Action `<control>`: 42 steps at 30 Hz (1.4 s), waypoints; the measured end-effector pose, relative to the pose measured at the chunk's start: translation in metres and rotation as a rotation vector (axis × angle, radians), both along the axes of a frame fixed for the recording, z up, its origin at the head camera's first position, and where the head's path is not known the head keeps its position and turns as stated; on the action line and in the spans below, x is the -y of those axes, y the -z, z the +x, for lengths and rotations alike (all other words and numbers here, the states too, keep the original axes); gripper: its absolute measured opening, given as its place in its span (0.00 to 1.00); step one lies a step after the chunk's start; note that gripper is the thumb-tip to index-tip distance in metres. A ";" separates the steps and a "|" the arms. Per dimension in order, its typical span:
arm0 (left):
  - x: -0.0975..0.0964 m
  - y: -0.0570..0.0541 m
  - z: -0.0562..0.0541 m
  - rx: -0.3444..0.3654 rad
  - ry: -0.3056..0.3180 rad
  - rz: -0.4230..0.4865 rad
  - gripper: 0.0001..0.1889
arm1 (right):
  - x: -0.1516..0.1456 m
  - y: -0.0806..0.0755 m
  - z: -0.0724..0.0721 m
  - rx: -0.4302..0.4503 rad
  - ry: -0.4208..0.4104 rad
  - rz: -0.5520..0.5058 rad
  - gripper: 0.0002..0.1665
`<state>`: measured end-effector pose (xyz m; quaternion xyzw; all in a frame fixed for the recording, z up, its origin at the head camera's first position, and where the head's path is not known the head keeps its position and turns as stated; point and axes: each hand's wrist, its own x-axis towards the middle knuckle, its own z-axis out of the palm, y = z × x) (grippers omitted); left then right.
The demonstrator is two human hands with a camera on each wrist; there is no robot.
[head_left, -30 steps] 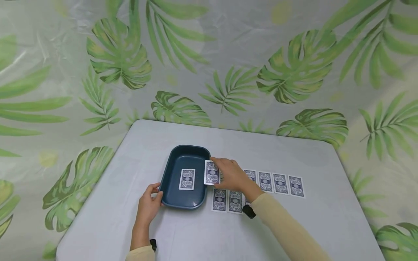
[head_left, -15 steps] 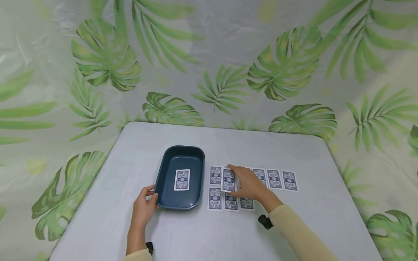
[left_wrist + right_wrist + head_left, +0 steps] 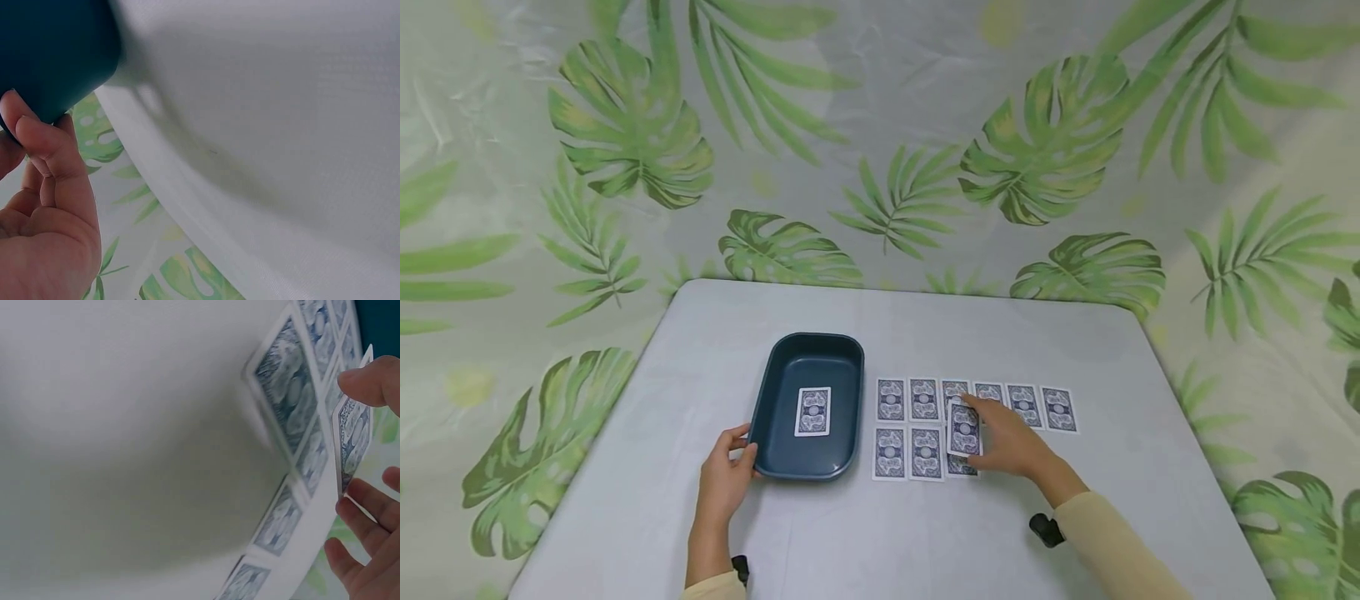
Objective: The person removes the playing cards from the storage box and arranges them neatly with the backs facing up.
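My left hand [image 3: 724,475] grips the near left corner of a dark blue tray [image 3: 820,373], thumb and fingers at its rim. One face-down playing card [image 3: 812,412] lies inside the tray. My right hand [image 3: 1011,442] pinches another blue-backed playing card [image 3: 964,428] by its short edges. In the right wrist view the thumb is at one end of this held card [image 3: 355,437] and the fingertips at the other. It hovers over the near row, partly covering the third card [image 3: 962,467] there.
Face-down cards lie in two rows right of the tray: a longer far row [image 3: 924,400] and a shorter near row [image 3: 890,454]. The table has a white cover [image 3: 820,550]. A leaf-patterned sheet [image 3: 895,167] rises behind it.
My right hand has moved right with the held card, from the tray's right edge across the rows to the third near card. The left hand still holds the tray corner.
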<state>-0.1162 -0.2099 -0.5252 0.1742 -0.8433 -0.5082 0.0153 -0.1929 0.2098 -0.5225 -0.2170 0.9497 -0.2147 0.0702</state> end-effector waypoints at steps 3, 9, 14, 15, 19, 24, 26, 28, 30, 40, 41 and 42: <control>0.000 -0.001 0.000 0.003 0.001 0.001 0.21 | -0.011 0.006 0.003 -0.002 0.010 0.001 0.59; 0.000 -0.001 0.000 0.004 0.000 -0.002 0.20 | -0.026 0.014 0.010 -0.020 0.021 0.007 0.60; 0.000 -0.001 0.000 0.004 -0.001 -0.001 0.20 | -0.036 0.017 0.015 -0.013 0.028 -0.015 0.59; 0.000 -0.001 0.000 0.003 -0.001 0.000 0.20 | -0.038 0.018 0.016 -0.008 0.029 -0.020 0.59; 0.000 -0.002 -0.001 0.000 -0.002 0.002 0.21 | -0.044 0.020 0.018 0.022 0.042 -0.028 0.58; 0.000 -0.002 0.000 -0.004 -0.004 -0.002 0.20 | -0.047 0.024 0.020 0.044 0.050 -0.040 0.57; 0.000 -0.002 0.001 -0.006 -0.004 -0.005 0.20 | -0.048 0.025 0.021 0.051 0.047 -0.040 0.57; 0.000 -0.002 0.001 -0.008 -0.002 -0.005 0.20 | -0.048 0.026 0.022 0.057 0.045 -0.036 0.58; 0.000 -0.002 0.002 -0.010 -0.002 -0.003 0.20 | -0.049 0.027 0.022 0.058 0.040 -0.032 0.58; 0.000 -0.001 0.001 -0.002 -0.006 0.006 0.20 | -0.050 0.026 0.023 0.067 0.037 -0.018 0.58; 0.000 -0.001 0.001 -0.002 -0.006 0.007 0.20 | -0.050 0.026 0.023 0.069 0.038 -0.016 0.58; 0.000 -0.001 0.000 -0.002 -0.005 0.007 0.20 | -0.050 0.026 0.023 0.072 0.040 -0.014 0.58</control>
